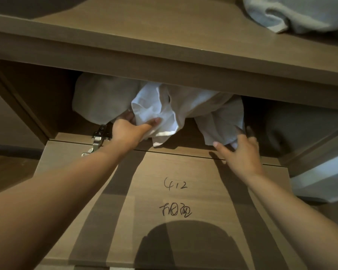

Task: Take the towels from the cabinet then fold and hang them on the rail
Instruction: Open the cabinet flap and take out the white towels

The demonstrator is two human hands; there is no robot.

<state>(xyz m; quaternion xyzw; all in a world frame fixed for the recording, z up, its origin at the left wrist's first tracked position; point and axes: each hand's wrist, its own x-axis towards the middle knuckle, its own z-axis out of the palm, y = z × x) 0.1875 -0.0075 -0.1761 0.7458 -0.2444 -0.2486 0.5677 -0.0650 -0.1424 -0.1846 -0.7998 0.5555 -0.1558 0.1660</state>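
A crumpled white towel point(187, 106) lies in the open wooden cabinet compartment point(47, 98), spilling toward its front edge. My left hand point(129, 128) grips a bunched fold of that towel, thumb on top of the cloth. My right hand point(240, 151) reaches into the compartment with fingers spread and pinches the towel's lower right corner. A second pale towel point(101, 102) sits further back on the left, partly hidden under the shelf. The rail is out of view.
The cabinet door point(174, 201) hangs folded down in front of me, with handwriting on its inner face and a metal hinge point(98, 139) at its left. Above, a shelf board point(164, 55) carries a grey-white bundle of cloth point(297, 14) at the top right.
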